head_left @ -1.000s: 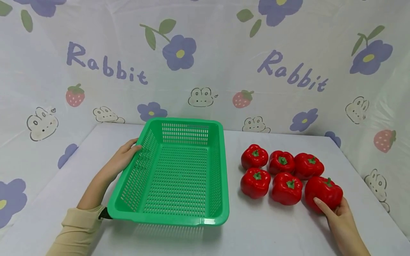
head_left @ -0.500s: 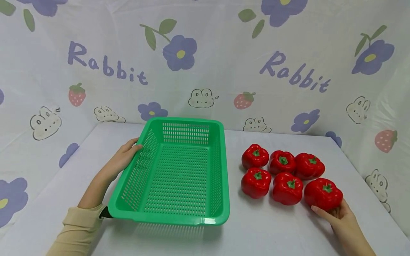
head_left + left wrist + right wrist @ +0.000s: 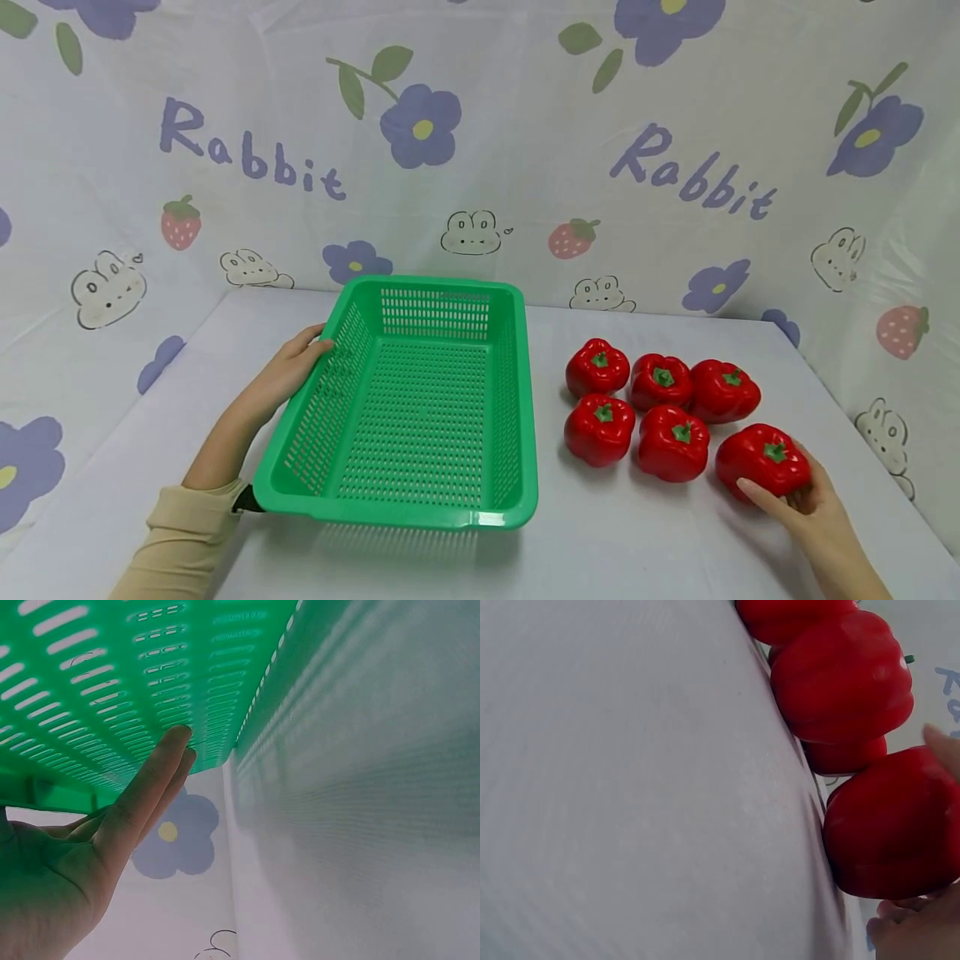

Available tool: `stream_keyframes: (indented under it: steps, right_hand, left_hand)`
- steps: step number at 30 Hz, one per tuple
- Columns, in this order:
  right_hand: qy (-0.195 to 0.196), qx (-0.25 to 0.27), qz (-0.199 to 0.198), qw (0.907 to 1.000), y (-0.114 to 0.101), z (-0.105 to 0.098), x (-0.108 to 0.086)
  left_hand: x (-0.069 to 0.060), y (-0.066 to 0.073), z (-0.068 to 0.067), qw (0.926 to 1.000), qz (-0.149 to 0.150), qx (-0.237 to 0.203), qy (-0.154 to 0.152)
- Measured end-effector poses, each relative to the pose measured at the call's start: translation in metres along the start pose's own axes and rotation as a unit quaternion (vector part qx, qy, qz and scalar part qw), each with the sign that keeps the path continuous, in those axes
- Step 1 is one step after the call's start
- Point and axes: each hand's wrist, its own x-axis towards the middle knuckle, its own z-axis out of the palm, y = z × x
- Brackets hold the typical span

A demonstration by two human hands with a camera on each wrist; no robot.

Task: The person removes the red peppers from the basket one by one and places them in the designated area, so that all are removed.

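In the head view a green plastic basket (image 3: 420, 517) with slotted walls stands left of centre. My left hand (image 3: 288, 367) holds its left side, thumb over the rim; in the left wrist view the fingers (image 3: 154, 784) of that hand lie straight along the slotted wall. At the right, a red bell pepper (image 3: 757, 458) with a green stem is gripped by my right hand (image 3: 817, 517), thumb in front and the other fingers partly hidden behind it. The right wrist view has the held bell pepper (image 3: 892, 829) low, close to the white tabletop; contact there is unclear.
More red bell peppers stand in two rows between basket and right hand: the front row holds one (image 3: 598, 429) and another (image 3: 673, 443); the back row has three, including the leftmost (image 3: 596, 368). A white patterned cloth (image 3: 480, 150) hangs behind the white table (image 3: 615, 533).
My right hand has shifted slightly right and toward me, and the bell pepper in it has turned and moved a little away from its neighbour. The left hand and basket stay put.
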Motion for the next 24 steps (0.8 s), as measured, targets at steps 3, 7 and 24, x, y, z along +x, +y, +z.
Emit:
stream_keyframes:
  steps: [3,7,24]
  right_hand:
    - [0.015,-0.025,-0.015,0.9995,-0.005,-0.002,-0.003]
    - [0.028,-0.074,-0.044,0.9959,-0.011,-0.006,-0.007]
    - [0.15,-0.252,-0.306,0.9059,-0.066,0.036,-0.009]
  left_hand:
    - [0.0,0.0,0.0,1.0,0.002,-0.002,-0.003]
    - [0.0,0.001,0.001,1.0,0.004,-0.005,-0.006]
    - [-0.004,-0.004,-0.007,0.9973,0.033,-0.021,-0.061]
